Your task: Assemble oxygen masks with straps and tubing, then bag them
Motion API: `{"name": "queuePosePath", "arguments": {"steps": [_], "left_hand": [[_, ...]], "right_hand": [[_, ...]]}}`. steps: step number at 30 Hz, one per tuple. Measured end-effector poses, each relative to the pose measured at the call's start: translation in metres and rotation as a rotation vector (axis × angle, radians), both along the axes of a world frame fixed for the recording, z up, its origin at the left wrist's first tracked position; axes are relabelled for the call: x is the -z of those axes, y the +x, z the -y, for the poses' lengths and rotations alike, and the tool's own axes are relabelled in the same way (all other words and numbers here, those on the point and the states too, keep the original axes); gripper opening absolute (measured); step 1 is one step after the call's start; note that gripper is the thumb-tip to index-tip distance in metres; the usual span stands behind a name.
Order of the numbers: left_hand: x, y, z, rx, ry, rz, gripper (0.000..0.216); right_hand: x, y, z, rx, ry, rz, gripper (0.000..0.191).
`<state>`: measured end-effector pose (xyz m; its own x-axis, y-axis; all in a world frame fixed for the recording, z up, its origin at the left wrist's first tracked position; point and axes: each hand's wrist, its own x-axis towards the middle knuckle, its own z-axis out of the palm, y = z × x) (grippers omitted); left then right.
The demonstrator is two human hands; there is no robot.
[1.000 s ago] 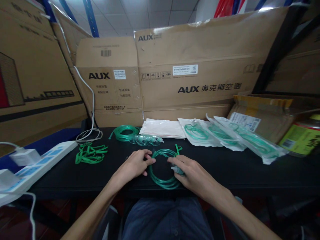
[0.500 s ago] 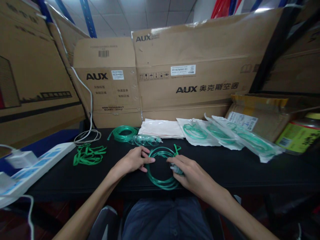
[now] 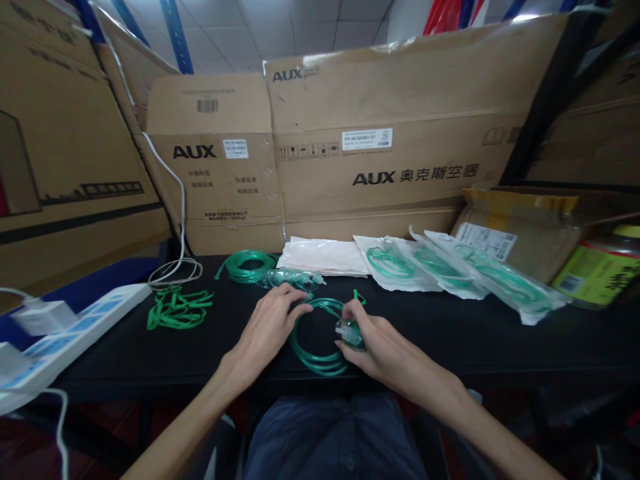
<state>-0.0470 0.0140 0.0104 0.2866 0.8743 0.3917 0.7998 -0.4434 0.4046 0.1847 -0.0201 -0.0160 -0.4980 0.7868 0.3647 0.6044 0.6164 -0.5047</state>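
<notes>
A coil of clear green tubing [image 3: 320,365] lies on the black table in front of me. My left hand [image 3: 273,321] is at its upper left, thumb and index finger closed around part of the tubing near a small clear end piece. My right hand [image 3: 377,337] grips a clear green oxygen mask [image 3: 351,333] at the coil's right side. The mask's pale connector points left, and the rest is largely hidden by the fingers. A green elastic strap [image 3: 359,298] sticks up behind that hand. Just beyond my left hand lie several nested clear masks [image 3: 295,279].
Another green tubing coil [image 3: 249,267] and a heap of green straps [image 3: 180,309] lie left. White pouches [image 3: 323,257] and packed mask sets [image 3: 393,262] line the back, before cardboard boxes [image 3: 415,160]. A power strip [image 3: 95,319] stands far left, a yellow-labelled jar [image 3: 595,270] right.
My left hand has shifted up and right along the coil, its fingers drawing together. My right hand has turned slightly, showing more of the mask's connector. The coil has moved slightly left.
</notes>
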Motion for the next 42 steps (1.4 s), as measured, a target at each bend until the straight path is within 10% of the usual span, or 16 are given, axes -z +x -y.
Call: {"name": "queuePosePath", "arguments": {"steps": [9,22,33,38,42], "left_hand": [[0.016,0.006,-0.012,0.388,-0.031,-0.014,0.029],[0.005,0.004,-0.009,0.398,-0.172,0.08,0.026],[0.017,0.002,-0.014,0.38,-0.102,0.095,0.03],[0.012,0.004,-0.01,0.361,-0.124,0.106,0.03],[0.014,0.003,-0.009,0.352,-0.105,0.123,0.029]], "right_hand": [[-0.026,0.0,-0.016,-0.186,-0.124,-0.141,0.037],[-0.092,0.013,-0.022,-0.469,-0.953,-0.67,0.04],[-0.115,0.064,-0.023,0.003,-0.162,-0.147,0.03],[-0.115,0.084,-0.008,0.239,0.001,-0.441,0.035],[-0.091,0.04,-0.013,0.054,-0.096,-0.613,0.044]]}}
